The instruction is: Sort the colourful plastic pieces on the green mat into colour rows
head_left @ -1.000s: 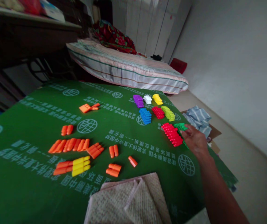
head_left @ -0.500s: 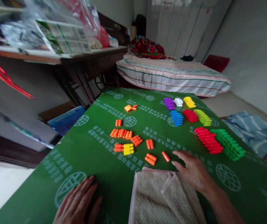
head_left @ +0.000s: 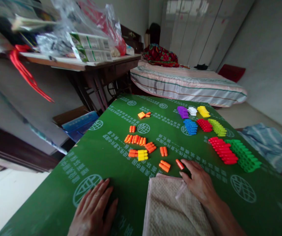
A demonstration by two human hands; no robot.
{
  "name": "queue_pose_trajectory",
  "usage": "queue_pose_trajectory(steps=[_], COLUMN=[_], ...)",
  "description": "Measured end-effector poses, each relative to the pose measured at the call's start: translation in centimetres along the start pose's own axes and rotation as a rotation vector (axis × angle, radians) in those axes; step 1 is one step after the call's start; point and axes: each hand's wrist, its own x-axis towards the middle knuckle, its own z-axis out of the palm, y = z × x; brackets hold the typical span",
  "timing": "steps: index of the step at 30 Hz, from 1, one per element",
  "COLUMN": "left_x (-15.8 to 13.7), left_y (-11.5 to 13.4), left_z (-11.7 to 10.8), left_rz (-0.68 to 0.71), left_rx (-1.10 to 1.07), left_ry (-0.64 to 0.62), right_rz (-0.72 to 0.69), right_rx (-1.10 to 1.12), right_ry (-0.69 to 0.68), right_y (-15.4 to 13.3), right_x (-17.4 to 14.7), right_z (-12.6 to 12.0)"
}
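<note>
Fingers stretched and lying flat, my left hand (head_left: 94,205) rests on the green tabletop (head_left: 47,200) with nothing in it. My right hand (head_left: 198,182) is open, its thumb and forefinger apart just right of a single orange peg-like piece (head_left: 179,164); whether a fingertip touches it I cannot tell. A pair of orange pieces (head_left: 164,166) lies left of that, and another orange pair (head_left: 163,151) farther back. A folded beige cloth (head_left: 170,206) lies between my hands, partly under my right wrist.
Several orange pieces (head_left: 135,140) form a row left of centre, beside a yellow cluster (head_left: 142,155). Red (head_left: 222,150), green (head_left: 243,155) and blue (head_left: 190,127) blocks of pieces stand at the right. A cluttered desk (head_left: 86,65) borders the left; a bed (head_left: 187,80) is behind.
My right hand has come closer to the single orange piece. The whole view has shifted a little, so things appear farther right. My left hand stays flat on the table.
</note>
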Motion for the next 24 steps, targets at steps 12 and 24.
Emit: queue_pose_trajectory(steps=[12, 24], left_x=[0.42, 0.19], left_y=[0.22, 0.17], left_z=[0.25, 0.17], left_rz=[0.018, -0.007], left_rx=[0.041, 0.024], left_ry=[0.056, 0.079], right_rz=[-0.065, -0.063], right_rx=[0.004, 0.031], right_ry=[0.107, 0.142], right_y=[-0.28, -0.32], right_x=[-0.13, -0.24], right_z=[0.58, 0.81])
